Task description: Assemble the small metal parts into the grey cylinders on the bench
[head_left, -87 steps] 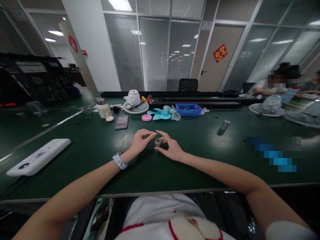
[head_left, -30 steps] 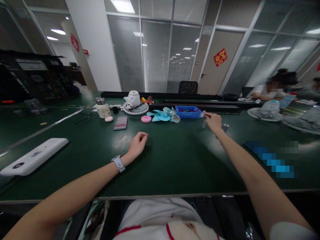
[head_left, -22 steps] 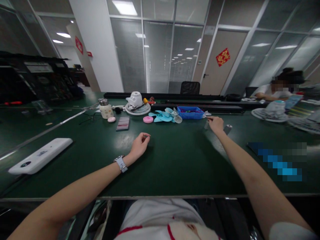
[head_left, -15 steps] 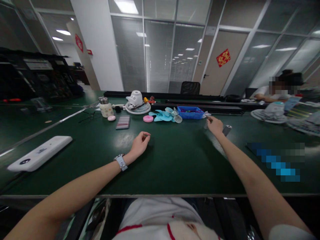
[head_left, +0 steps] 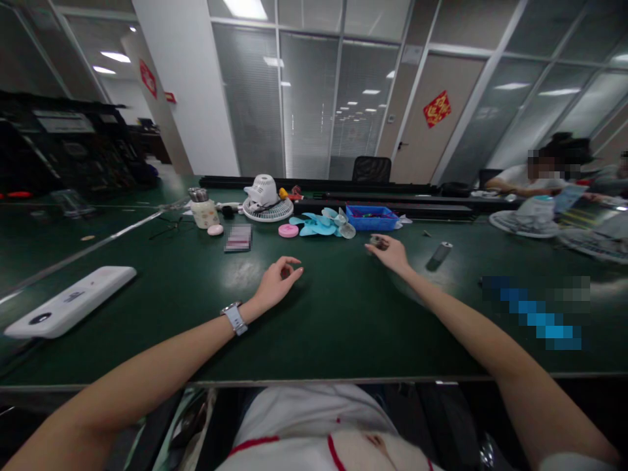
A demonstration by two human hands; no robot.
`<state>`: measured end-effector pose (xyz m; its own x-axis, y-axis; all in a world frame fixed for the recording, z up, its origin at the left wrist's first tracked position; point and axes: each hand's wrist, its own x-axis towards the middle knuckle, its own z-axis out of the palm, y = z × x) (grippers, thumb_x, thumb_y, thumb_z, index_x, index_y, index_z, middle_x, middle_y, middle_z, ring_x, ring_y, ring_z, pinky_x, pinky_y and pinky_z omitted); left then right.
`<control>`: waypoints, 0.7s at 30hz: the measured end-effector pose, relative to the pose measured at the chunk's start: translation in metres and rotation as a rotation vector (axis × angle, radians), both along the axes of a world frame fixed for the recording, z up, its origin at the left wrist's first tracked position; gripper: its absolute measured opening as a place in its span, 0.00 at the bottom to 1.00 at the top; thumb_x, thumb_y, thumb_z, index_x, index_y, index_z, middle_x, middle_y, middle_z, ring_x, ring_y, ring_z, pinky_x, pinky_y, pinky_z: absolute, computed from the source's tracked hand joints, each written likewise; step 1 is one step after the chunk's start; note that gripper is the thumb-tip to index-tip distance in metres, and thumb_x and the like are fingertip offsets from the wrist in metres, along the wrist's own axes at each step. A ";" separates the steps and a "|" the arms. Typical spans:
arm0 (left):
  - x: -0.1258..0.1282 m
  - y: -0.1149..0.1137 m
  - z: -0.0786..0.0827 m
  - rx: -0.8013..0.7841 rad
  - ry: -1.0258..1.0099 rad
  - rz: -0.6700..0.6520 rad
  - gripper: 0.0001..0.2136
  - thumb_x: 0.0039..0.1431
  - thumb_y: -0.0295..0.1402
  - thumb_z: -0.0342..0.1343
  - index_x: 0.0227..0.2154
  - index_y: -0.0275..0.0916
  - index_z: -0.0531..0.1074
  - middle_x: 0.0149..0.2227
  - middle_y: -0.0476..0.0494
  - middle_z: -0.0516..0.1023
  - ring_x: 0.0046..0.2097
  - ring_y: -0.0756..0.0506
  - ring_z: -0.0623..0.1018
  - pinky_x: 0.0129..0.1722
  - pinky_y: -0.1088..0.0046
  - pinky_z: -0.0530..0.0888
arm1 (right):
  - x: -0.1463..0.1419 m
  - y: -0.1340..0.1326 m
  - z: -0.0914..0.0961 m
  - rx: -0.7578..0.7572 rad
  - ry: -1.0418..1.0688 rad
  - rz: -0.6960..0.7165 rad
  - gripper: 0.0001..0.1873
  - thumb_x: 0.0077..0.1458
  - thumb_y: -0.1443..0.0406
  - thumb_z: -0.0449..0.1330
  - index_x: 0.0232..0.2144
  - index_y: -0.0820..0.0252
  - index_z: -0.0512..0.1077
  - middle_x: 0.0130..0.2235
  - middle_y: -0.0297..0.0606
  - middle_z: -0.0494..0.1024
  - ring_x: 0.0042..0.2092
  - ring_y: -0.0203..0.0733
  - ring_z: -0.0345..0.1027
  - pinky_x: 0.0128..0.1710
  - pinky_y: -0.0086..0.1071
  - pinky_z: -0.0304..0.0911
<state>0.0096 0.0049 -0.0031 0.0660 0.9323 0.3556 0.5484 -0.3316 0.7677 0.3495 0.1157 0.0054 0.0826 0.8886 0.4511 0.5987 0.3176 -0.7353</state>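
At far left on the green tabletop (head_left: pixel 333 327) lies a long white plastic device (head_left: pixel 73 301) with a dark round spot near its end. Beyond it stands a cream patterned bottle (head_left: pixel 205 214) with a metal lid, a pale pink round piece (head_left: pixel 214 230) just beside its base. Next come a flat rectangular item (head_left: pixel 238 238), its face blurred, and a white plastic fan assembly (head_left: pixel 265 197) farther back.

The left hand (head_left: pixel 275 285) is half curled near the middle, with a narrow gap between thumb and forefinger. Behind it sit a bright pink disc (head_left: pixel 288 230), light blue plastic fan blades (head_left: pixel 318 225) and a blue plastic tray (head_left: pixel 373 224).

In front of the tray, the right hand (head_left: pixel 394 256) pinches a small, dull metallic piece (head_left: pixel 377 242) between thumb and fingers — partly covered by them, so I cannot tell whether it touches the tabletop. To the right, a slim silver cylinder (head_left: pixel 440 255) rests near that hand — well apart from the left one.
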 end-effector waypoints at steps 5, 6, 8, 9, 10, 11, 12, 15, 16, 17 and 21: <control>0.007 -0.014 0.011 0.084 0.060 -0.099 0.20 0.60 0.47 0.55 0.51 0.43 0.73 0.38 0.45 0.78 0.41 0.44 0.73 0.38 0.69 0.68 | -0.107 -0.078 0.009 0.003 0.022 0.561 0.36 0.49 0.60 0.69 0.59 0.57 0.66 0.45 0.41 0.82 0.48 0.47 0.77 0.54 0.45 0.67; 0.008 -0.016 0.013 0.094 0.078 -0.119 0.20 0.60 0.47 0.56 0.51 0.44 0.74 0.39 0.44 0.78 0.42 0.43 0.73 0.39 0.69 0.68 | -0.120 -0.090 0.009 -0.007 0.017 0.622 0.39 0.49 0.61 0.69 0.61 0.55 0.63 0.45 0.39 0.82 0.48 0.47 0.76 0.55 0.46 0.66; 0.009 -0.019 0.015 0.121 0.109 -0.154 0.18 0.60 0.46 0.56 0.48 0.45 0.77 0.41 0.43 0.78 0.44 0.42 0.73 0.42 0.67 0.68 | -0.135 -0.107 0.005 -0.031 0.007 0.698 0.42 0.50 0.62 0.68 0.64 0.53 0.58 0.44 0.37 0.82 0.49 0.47 0.76 0.56 0.46 0.65; 0.009 -0.020 0.015 0.140 0.117 -0.162 0.16 0.60 0.46 0.56 0.46 0.45 0.79 0.41 0.43 0.78 0.45 0.42 0.73 0.44 0.66 0.68 | -0.139 -0.112 0.002 -0.043 0.006 0.714 0.43 0.50 0.62 0.68 0.65 0.53 0.56 0.44 0.37 0.82 0.49 0.47 0.76 0.56 0.46 0.65; 0.008 -0.019 0.015 0.155 0.121 -0.164 0.15 0.60 0.46 0.57 0.44 0.46 0.80 0.41 0.43 0.78 0.46 0.42 0.72 0.46 0.65 0.68 | -0.141 -0.114 -0.002 -0.055 0.010 0.722 0.43 0.51 0.61 0.68 0.65 0.53 0.55 0.44 0.37 0.82 0.49 0.47 0.76 0.56 0.46 0.65; 0.008 -0.019 0.014 0.163 0.121 -0.157 0.15 0.59 0.46 0.57 0.43 0.46 0.81 0.41 0.43 0.78 0.46 0.42 0.72 0.46 0.64 0.68 | -0.142 -0.115 -0.005 -0.064 0.014 0.724 0.43 0.51 0.60 0.67 0.66 0.53 0.54 0.44 0.37 0.82 0.49 0.47 0.76 0.55 0.46 0.66; 0.008 -0.017 0.013 0.162 0.117 -0.147 0.14 0.59 0.46 0.58 0.41 0.47 0.81 0.42 0.43 0.78 0.47 0.42 0.72 0.47 0.64 0.68 | -0.142 -0.115 -0.007 -0.069 0.018 0.725 0.44 0.52 0.59 0.67 0.66 0.53 0.53 0.44 0.37 0.82 0.49 0.47 0.76 0.55 0.46 0.66; 0.008 -0.013 0.013 0.138 0.089 -0.122 0.13 0.58 0.46 0.58 0.38 0.46 0.82 0.41 0.44 0.78 0.46 0.42 0.72 0.47 0.64 0.69 | -0.141 -0.112 -0.012 -0.065 0.024 0.717 0.44 0.52 0.58 0.67 0.66 0.51 0.53 0.46 0.37 0.81 0.49 0.47 0.76 0.54 0.45 0.67; 0.008 -0.012 0.014 0.146 0.069 -0.113 0.13 0.58 0.45 0.58 0.37 0.45 0.82 0.40 0.44 0.78 0.46 0.42 0.73 0.47 0.64 0.69 | -0.141 -0.112 -0.012 -0.066 0.025 0.712 0.44 0.52 0.58 0.67 0.66 0.50 0.53 0.47 0.38 0.81 0.49 0.47 0.76 0.54 0.45 0.67; 0.008 -0.011 0.015 0.164 0.041 -0.097 0.13 0.58 0.45 0.58 0.36 0.45 0.82 0.39 0.44 0.79 0.45 0.42 0.73 0.47 0.65 0.69 | -0.141 -0.112 -0.012 -0.069 0.026 0.707 0.44 0.52 0.59 0.67 0.66 0.51 0.52 0.47 0.38 0.80 0.48 0.47 0.76 0.54 0.45 0.67; 0.000 -0.005 0.016 0.218 -0.010 0.011 0.14 0.60 0.46 0.56 0.38 0.44 0.82 0.36 0.44 0.81 0.42 0.43 0.74 0.45 0.65 0.68 | -0.142 -0.118 -0.012 -0.053 0.018 0.699 0.45 0.53 0.59 0.66 0.67 0.51 0.49 0.47 0.38 0.81 0.50 0.46 0.75 0.56 0.45 0.65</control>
<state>0.0093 0.0002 0.0131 0.0520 0.8338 0.5496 0.5459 -0.4846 0.6835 0.2072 -0.0025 -0.0067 -0.5094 0.7569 0.4093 0.2547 0.5870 -0.7685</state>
